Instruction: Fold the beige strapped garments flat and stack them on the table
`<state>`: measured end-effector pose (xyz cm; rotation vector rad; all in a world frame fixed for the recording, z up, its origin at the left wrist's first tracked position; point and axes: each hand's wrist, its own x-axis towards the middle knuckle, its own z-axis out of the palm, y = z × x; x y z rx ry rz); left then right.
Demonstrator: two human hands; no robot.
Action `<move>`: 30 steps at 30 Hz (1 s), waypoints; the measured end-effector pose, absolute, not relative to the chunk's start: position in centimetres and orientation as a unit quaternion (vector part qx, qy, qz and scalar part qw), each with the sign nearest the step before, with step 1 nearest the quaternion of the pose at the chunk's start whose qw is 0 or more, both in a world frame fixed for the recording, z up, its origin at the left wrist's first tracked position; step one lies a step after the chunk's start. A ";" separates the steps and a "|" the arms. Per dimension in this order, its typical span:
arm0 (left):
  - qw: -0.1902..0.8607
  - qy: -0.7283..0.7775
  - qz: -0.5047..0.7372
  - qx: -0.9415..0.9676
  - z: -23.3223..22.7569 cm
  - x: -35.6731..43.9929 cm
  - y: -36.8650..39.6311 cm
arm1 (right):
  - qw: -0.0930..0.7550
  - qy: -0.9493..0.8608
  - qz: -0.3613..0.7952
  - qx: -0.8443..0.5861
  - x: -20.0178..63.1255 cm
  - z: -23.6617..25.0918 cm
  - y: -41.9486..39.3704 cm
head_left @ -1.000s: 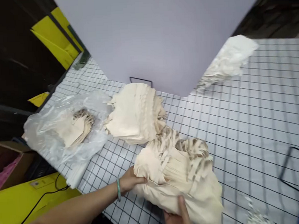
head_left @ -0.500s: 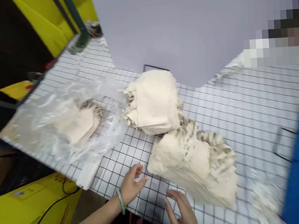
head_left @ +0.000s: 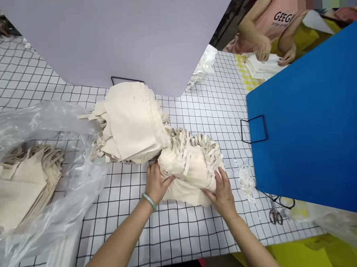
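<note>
Left hand [head_left: 155, 184] and right hand [head_left: 223, 193], both off the pile [head_left: 195, 164] half a second ago, now grasp its two ends; looks back under two-handed control. Pile sits on desk [head_left: 161, 243], against stack [head_left: 132, 120]. Cream cloth, creased near side, curled strips [head_left: 211, 151] bunched along far edge.

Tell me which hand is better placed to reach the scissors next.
Probably the right hand: it touches the right side of the cream fabric bundle, the side nearer the scissors. The left hand is at the bundle's left side, farther away.
</note>
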<state>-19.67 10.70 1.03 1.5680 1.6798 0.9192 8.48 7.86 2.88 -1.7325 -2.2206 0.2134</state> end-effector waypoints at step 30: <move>0.286 0.619 0.374 0.629 2.5 -18.9 15.8 | 0.285 -0.753 0.034 -0.592 9.0 4.4 15.4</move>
